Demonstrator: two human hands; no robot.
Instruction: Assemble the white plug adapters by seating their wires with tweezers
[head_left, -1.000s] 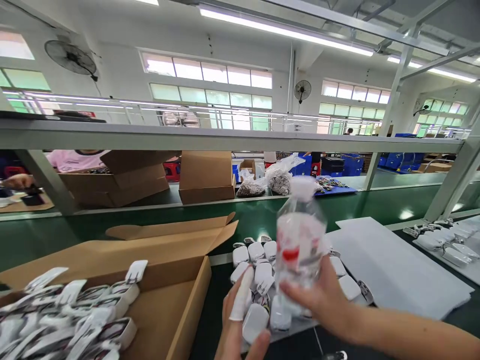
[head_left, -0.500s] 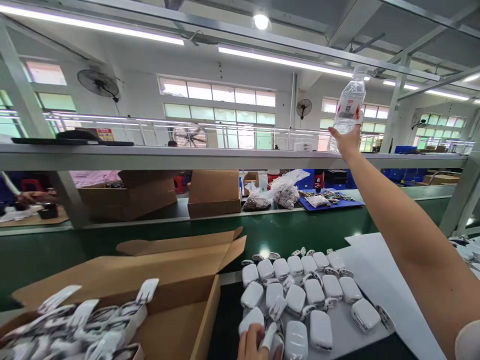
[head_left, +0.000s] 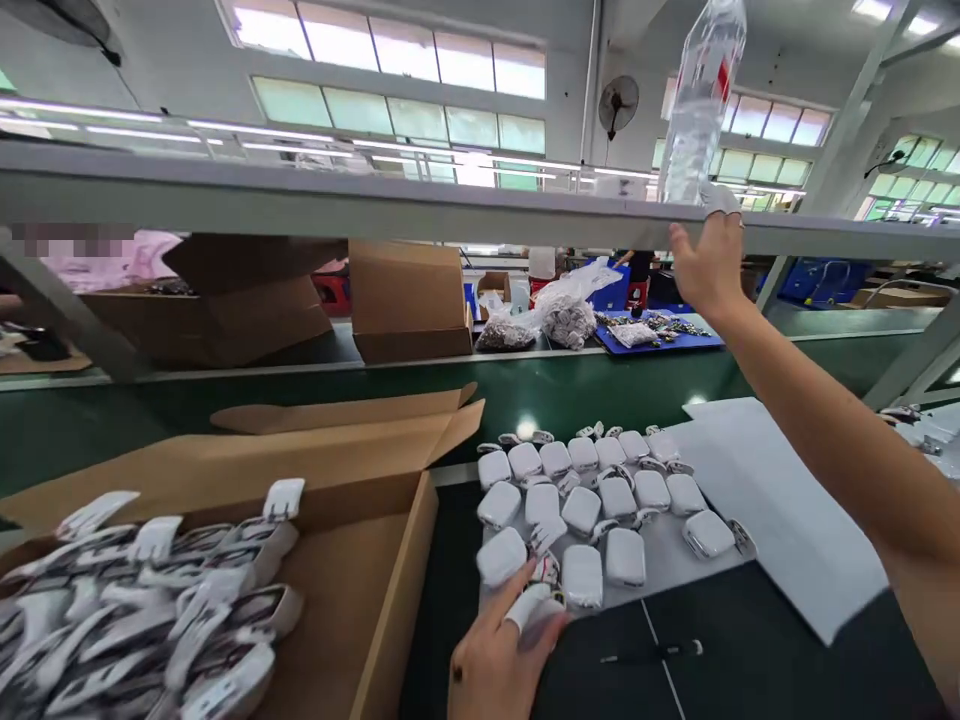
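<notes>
A clear plastic bottle (head_left: 694,120) with a red-marked label stands upright on the shelf (head_left: 450,205). My right hand (head_left: 712,250) is at the shelf's front edge, just below the bottle's base, thumb and fingers apart; white covers sit on some fingertips. Low in the middle, my left hand (head_left: 499,640) has its thumb and fingers around a white plastic case (head_left: 551,605), mostly hidden by the fingers. Beside it lie rows of similar rounded white cases (head_left: 583,575) with short cables and small white end pieces, on a pale sheet.
An open cardboard box (head_left: 405,590) at left holds many white strap-like parts (head_left: 202,610). A thin screwdriver (head_left: 652,652) lies on the black mat. Beyond the green belt (head_left: 570,385) stand cartons (head_left: 409,300), plastic bags (head_left: 566,310) and a blue tray (head_left: 660,335).
The bottle came down onto the shelf and my right hand slid off its base, down to the edge. My view tilted downward. My left hand stayed among the white cases.
</notes>
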